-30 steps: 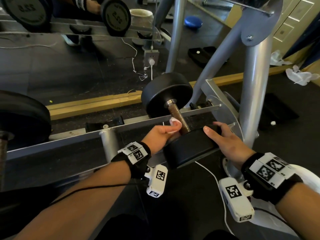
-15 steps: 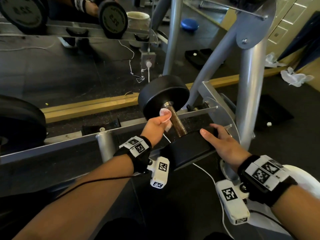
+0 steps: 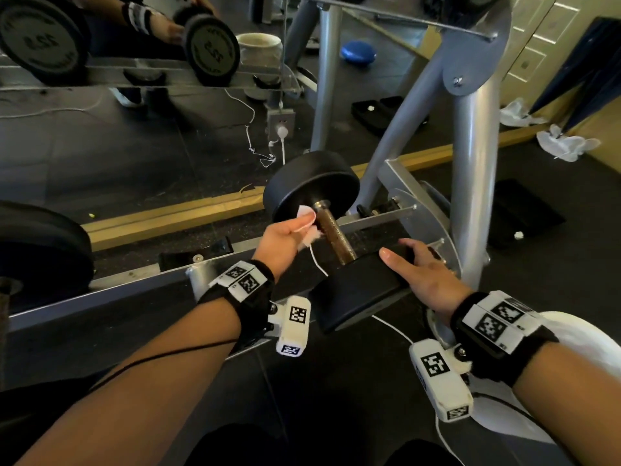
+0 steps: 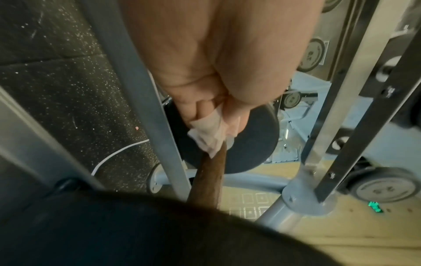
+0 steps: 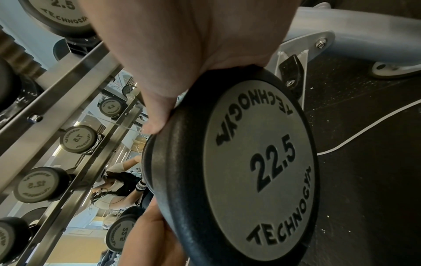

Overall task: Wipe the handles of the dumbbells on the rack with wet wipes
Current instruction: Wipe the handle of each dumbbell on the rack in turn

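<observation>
Second dumbbell (image 3: 40,253): at 9 o'clock in the head view, on the lower rail of the rack (image 3: 111,290), only one black head in frame.

Mirror (image 3: 117,129): at 11 o'clock behind the rack, reflecting dumbbell ends marked 22.5.

Left hand (image 3: 280,242): just left of centre, curled round a white wet wipe (image 3: 307,218), pinching it between thumb and fingers. In the left wrist view, wipe (image 4: 208,135) bunched at the fingertips and touching the far end of the handle (image 4: 210,177), near the rear head (image 4: 250,142).

Dumbbell (image 3: 356,287): centre, resting across the rack rails, axis running from 5 o'clock to 11 o'clock. Handle (image 3: 336,238) brown, rough-looking, bare along most of its length.

Right hand (image 3: 426,274): at 3 o'clock of the near head, laid over its rim, index finger straight, remaining fingers draped across the black edge; no closed grasp, holding nothing else. In the right wrist view, palm (image 5: 193,54) on the rim at 11 o'clock of the grey end plate (image 5: 257,160), marked TECHNOGYM 22.5.

Grey upright post (image 3: 473,196): at 2 o'clock, just beyond the right hand.

White crumpled cloths (image 3: 568,144): on the floor at 2 o'clock, far edge.
</observation>
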### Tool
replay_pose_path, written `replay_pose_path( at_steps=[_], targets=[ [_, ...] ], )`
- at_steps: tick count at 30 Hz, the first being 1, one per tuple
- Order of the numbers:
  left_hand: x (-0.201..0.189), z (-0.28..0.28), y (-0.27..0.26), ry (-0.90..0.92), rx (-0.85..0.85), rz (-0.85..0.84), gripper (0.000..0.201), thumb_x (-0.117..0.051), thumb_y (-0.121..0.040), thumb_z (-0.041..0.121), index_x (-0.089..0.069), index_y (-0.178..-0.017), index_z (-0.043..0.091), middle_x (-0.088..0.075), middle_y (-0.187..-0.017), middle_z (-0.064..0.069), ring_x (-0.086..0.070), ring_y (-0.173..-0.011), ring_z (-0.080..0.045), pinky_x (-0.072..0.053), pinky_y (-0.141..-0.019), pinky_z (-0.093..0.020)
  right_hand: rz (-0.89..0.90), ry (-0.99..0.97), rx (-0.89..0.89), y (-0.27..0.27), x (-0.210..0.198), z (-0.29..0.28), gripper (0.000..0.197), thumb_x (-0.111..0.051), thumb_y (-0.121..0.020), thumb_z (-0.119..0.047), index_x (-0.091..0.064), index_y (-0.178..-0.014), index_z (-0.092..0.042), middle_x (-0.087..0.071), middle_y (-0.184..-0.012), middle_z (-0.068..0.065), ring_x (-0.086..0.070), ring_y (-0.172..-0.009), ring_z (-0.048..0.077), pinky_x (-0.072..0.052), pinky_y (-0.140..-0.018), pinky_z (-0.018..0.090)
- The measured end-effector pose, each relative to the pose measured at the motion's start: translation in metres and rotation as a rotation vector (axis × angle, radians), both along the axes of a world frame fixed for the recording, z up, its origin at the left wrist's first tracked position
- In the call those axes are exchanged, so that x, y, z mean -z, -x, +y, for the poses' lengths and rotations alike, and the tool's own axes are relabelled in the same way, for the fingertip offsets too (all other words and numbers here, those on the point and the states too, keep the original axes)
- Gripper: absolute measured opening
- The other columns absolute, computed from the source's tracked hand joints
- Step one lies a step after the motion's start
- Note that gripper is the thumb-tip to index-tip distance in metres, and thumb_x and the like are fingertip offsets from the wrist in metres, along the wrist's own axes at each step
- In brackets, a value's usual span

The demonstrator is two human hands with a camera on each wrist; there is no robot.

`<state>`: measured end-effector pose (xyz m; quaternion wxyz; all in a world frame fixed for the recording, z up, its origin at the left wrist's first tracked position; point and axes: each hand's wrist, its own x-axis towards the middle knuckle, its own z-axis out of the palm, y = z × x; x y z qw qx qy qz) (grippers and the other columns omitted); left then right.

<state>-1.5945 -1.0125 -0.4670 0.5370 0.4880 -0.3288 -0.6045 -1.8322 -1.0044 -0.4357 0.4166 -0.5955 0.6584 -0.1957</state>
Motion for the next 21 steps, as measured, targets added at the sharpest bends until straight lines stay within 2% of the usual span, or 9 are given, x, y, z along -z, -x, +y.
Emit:
replay_pose_path(
  at_steps=[2, 4, 7, 10, 13, 15, 17, 19, 21],
  targets=[
    [0.002, -0.005, 0.009, 0.015, 0.030, -0.121, 0.027, -0.057, -0.100, 0.022, -0.069, -0.111, 0.000, -0.072, -0.096, -0.007, -0.069, -0.089, -0.014, -0.052, -0.086, -0.024, 0.009, -0.008, -0.002, 0.000, -0.001, 0.000, 0.082, -0.056, -0.080, -0.069, -0.033, -0.148, -0.029, -0.042, -0.143, 0.005, -0.045, -0.114, 0.017, -0.034, -0.093, 0.031],
    [0.007, -0.005, 0.019, 0.028, 0.074, -0.233, 0.030, -0.055, -0.101, 0.018, -0.066, -0.122, 0.000, -0.068, -0.115, -0.009, -0.064, -0.108, -0.017, -0.044, -0.103, -0.029, 0.020, -0.020, -0.010, 0.000, -0.002, -0.001, 0.081, -0.055, -0.082, -0.068, -0.031, -0.149, -0.029, -0.041, -0.144, 0.006, -0.047, -0.116, 0.019, -0.036, -0.095, 0.032],
    [0.013, 0.001, 0.025, 0.038, 0.141, -0.276, 0.030, -0.057, -0.099, 0.012, -0.064, -0.126, 0.000, -0.062, -0.132, -0.020, -0.054, -0.129, -0.031, -0.034, -0.117, -0.042, 0.030, -0.025, -0.014, 0.000, -0.001, -0.001, 0.082, -0.055, -0.082, -0.068, -0.030, -0.149, -0.027, -0.043, -0.144, 0.008, -0.050, -0.122, 0.025, -0.041, -0.105, 0.039],
    [0.008, 0.008, 0.024, -0.010, 0.286, -0.227, 0.034, -0.060, -0.097, 0.013, -0.063, -0.130, 0.004, -0.065, -0.130, -0.015, -0.058, -0.126, -0.028, -0.042, -0.112, -0.040, 0.033, -0.024, 0.001, 0.000, 0.000, -0.002, 0.082, -0.057, -0.081, -0.068, -0.032, -0.148, -0.027, -0.043, -0.144, 0.008, -0.050, -0.124, 0.026, -0.040, -0.109, 0.045],
    [-0.007, 0.014, 0.020, -0.072, 0.462, -0.120, 0.038, -0.051, -0.099, 0.005, -0.056, -0.137, 0.007, -0.073, -0.114, 0.005, -0.069, -0.103, -0.004, -0.055, -0.084, -0.017, 0.024, -0.032, 0.013, -0.001, -0.001, -0.003, 0.082, -0.060, -0.080, -0.068, -0.033, -0.146, -0.028, -0.043, -0.143, 0.007, -0.050, -0.123, 0.025, -0.041, -0.107, 0.042],
    [-0.019, 0.016, 0.015, -0.087, 0.468, -0.137, 0.043, -0.049, -0.100, 0.004, -0.049, -0.142, 0.013, -0.069, -0.112, 0.006, -0.070, -0.094, 0.000, -0.056, -0.077, -0.016, 0.011, -0.041, 0.028, -0.001, -0.003, -0.002, 0.082, -0.063, -0.079, -0.066, -0.034, -0.146, -0.028, -0.042, -0.144, 0.007, -0.049, -0.124, 0.024, -0.041, -0.106, 0.038],
    [-0.031, 0.013, 0.010, -0.032, 0.434, -0.259, 0.045, -0.052, -0.101, 0.013, -0.046, -0.144, 0.025, -0.065, -0.121, 0.001, -0.068, -0.103, -0.008, -0.058, -0.081, -0.026, -0.005, -0.067, 0.042, -0.001, -0.006, -0.003, 0.083, -0.065, -0.079, -0.063, -0.034, -0.146, -0.027, -0.042, -0.145, 0.008, -0.049, -0.125, 0.025, -0.039, -0.109, 0.040],
    [-0.041, 0.007, 0.007, 0.047, 0.376, -0.355, 0.040, -0.047, -0.103, 0.013, -0.047, -0.140, 0.028, -0.055, -0.132, -0.007, -0.061, -0.115, -0.025, -0.056, -0.089, -0.041, -0.005, -0.107, 0.025, -0.001, -0.009, -0.005, 0.085, -0.067, -0.079, -0.062, -0.032, -0.147, -0.026, -0.041, -0.144, 0.009, -0.048, -0.125, 0.025, -0.039, -0.111, 0.043],
    [-0.043, -0.003, 0.007, 0.125, 0.276, -0.374, 0.030, -0.045, -0.103, 0.007, -0.049, -0.127, 0.023, -0.049, -0.134, -0.016, -0.059, -0.111, -0.032, -0.055, -0.079, -0.039, -0.007, -0.131, -0.014, -0.001, -0.013, -0.008, 0.084, -0.066, -0.081, -0.059, -0.029, -0.148, -0.023, -0.041, -0.141, 0.006, -0.047, -0.121, 0.020, -0.040, -0.104, 0.036]
  ],
)
